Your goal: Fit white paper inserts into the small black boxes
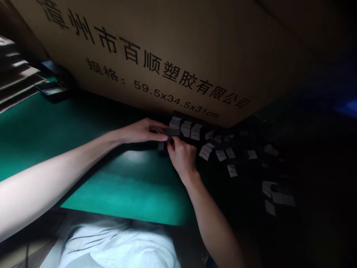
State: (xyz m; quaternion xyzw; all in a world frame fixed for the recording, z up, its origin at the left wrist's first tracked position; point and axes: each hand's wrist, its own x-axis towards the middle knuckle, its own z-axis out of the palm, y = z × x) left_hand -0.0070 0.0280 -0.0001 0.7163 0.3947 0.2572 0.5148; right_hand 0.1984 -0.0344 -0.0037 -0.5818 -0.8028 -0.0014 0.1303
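Note:
Over the green table, my left hand (149, 131) pinches a small dark, flat piece (172, 132) between thumb and fingers. My right hand (182, 154) is closed against the same spot from the right, its fingertips meeting the left thumb. What the right fingers grip is hidden in the dark. Just under the left thumb sits another small dark block (161, 146). Beyond the hands, a row of dark pieces with pale labels (186, 128) lies along the foot of the large carton.
A large cardboard carton (156, 48) with printed Chinese characters stands behind the hands. More pale-labelled dark pieces (231, 170) are scattered to the right in shadow. At the far left are a dark tray-like object (52, 90) and stacked sheets (13, 74). The green tabletop (131, 190) ends near my lap.

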